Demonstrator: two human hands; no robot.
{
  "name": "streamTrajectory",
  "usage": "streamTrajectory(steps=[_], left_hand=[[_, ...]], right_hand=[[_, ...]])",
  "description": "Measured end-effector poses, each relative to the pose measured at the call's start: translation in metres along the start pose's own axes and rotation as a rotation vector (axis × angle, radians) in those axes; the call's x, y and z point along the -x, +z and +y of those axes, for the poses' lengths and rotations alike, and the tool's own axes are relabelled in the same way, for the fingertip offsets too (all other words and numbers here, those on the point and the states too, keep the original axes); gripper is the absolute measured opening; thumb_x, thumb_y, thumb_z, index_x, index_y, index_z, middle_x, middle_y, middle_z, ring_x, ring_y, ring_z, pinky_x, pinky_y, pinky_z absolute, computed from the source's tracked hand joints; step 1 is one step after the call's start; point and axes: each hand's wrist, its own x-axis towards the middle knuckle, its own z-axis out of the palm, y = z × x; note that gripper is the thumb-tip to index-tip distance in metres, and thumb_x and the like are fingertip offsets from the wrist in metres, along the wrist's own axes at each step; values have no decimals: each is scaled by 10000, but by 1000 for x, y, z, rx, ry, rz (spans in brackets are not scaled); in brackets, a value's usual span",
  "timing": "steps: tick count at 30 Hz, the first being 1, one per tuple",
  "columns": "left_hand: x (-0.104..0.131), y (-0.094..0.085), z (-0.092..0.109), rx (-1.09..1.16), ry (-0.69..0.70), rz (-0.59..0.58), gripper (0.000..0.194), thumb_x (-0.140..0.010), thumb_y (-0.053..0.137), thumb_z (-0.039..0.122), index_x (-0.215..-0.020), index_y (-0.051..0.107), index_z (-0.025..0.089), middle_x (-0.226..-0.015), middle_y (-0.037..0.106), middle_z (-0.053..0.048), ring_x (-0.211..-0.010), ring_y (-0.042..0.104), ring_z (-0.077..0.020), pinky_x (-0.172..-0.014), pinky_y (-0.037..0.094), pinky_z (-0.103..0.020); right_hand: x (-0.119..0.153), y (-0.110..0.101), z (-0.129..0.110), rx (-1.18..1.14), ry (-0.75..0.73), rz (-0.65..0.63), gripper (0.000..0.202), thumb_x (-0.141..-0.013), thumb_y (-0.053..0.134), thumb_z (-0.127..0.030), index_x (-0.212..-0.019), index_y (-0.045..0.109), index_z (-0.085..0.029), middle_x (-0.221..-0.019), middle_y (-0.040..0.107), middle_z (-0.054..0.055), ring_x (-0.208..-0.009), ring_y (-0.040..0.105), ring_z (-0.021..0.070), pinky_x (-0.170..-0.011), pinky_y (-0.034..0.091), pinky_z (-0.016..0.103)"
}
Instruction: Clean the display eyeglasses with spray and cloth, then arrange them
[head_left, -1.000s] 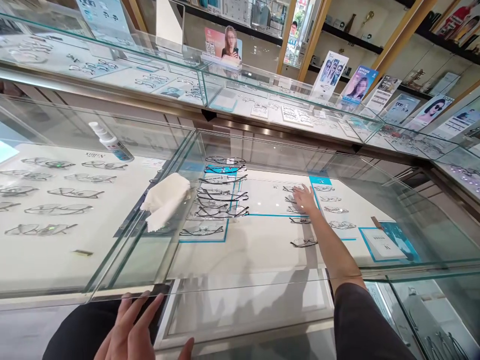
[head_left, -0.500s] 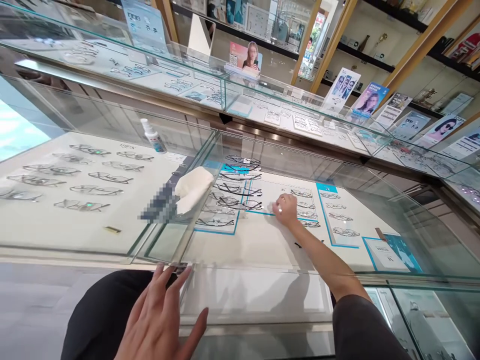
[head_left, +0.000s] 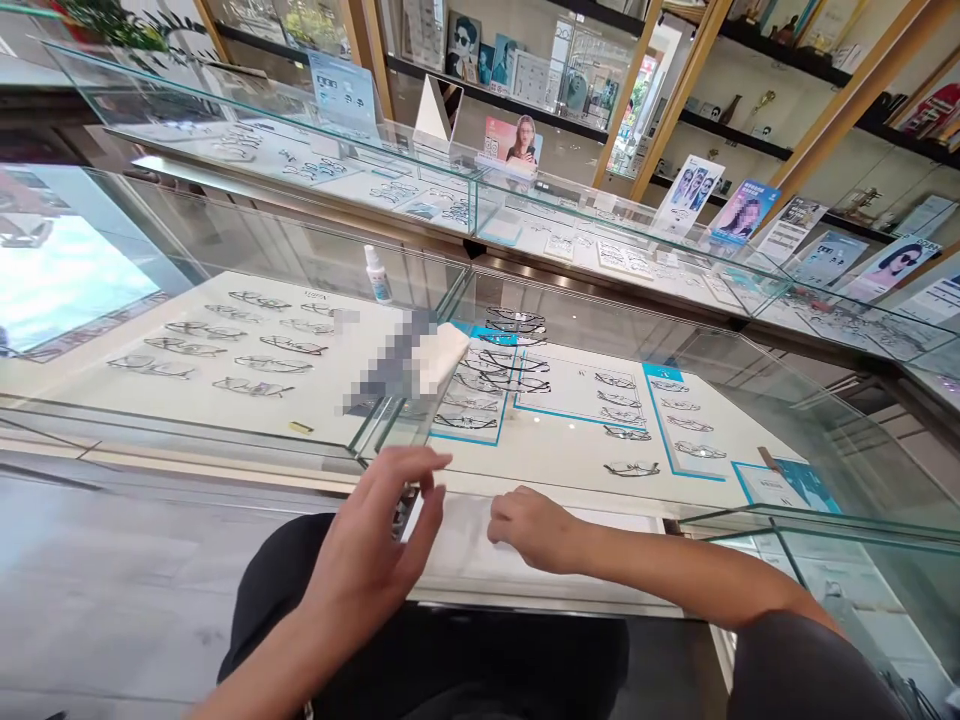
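Note:
My left hand (head_left: 371, 525) is raised over the front edge of the display case, its fingers bent and thumb apart, with no object visible in it. A small dark patterned patch shows through the gap behind its thumb; I cannot tell what it is. Just to its right, my right hand (head_left: 529, 528) has its fingers curled in, over the white pull-out surface (head_left: 622, 585). Whatever those fingers hold, if anything, is hidden. Beyond the hands, several eyeglasses (head_left: 517, 372) lie in rows inside the case, and one pair (head_left: 632, 468) lies nearest the front on the right.
On the glass top at left lie a cream cloth (head_left: 441, 358) and a dark, pixelated item (head_left: 390, 365). A white spray bottle (head_left: 377, 275) stands behind them. More eyeglasses (head_left: 262, 388) fill the left case. A second glass counter (head_left: 525, 215) runs along the back.
My right hand has drawn back from among the eyeglasses toward me. My left hand has risen and moved right, its fingers bending. The view has shifted left.

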Motion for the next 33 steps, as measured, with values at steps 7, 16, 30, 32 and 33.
streamTrajectory(steps=[7, 16, 30, 32, 33], left_hand=[[-95, 16, -1, 89, 51, 24, 271, -1045, 542, 200, -1306, 604, 241, -1151, 701, -48, -937, 699, -181, -882, 563, -352], [-175, 80, -67, -140, 101, -434, 334, -1006, 430, 185, -1225, 680, 154, -1261, 681, -144, -1036, 674, -252, -919, 528, -388], [-219, 114, -82, -474, 235, -913, 300, -835, 658, 444, -996, 795, 231, -995, 796, -97, -1163, 621, -319, -1050, 419, -442], [-220, 117, -78, -486, 233, -920, 223, -805, 640, 357, -908, 788, 225, -900, 782, -103, -1125, 620, -328, -1023, 423, -457], [-220, 118, -76, -489, 237, -928, 192, -785, 639, 328, -864, 779, 223, -876, 777, -107, -1115, 618, -332, -1018, 421, -465]], right_hand=[[30, -72, -26, 162, -81, 305, 174, -1047, 555, -133, -995, 692, -227, -967, 697, 63, -856, 591, 209, -804, 481, 351], [173, -123, 103, 302, 835, 528, 296, -1054, 487, -364, -1165, 726, -232, -1174, 707, 165, -1118, 656, 380, -968, 567, 565], [271, -67, 113, 149, 978, 560, 461, -1061, 528, -528, -1410, 656, -255, -1489, 679, 146, -1402, 605, 376, -1193, 476, 623], [272, -66, 114, 149, 975, 576, 446, -1056, 534, -518, -1396, 665, -261, -1475, 689, 141, -1398, 611, 375, -1189, 481, 623], [273, -66, 114, 152, 972, 583, 438, -1054, 537, -512, -1391, 669, -266, -1471, 693, 139, -1396, 613, 374, -1186, 484, 622]])
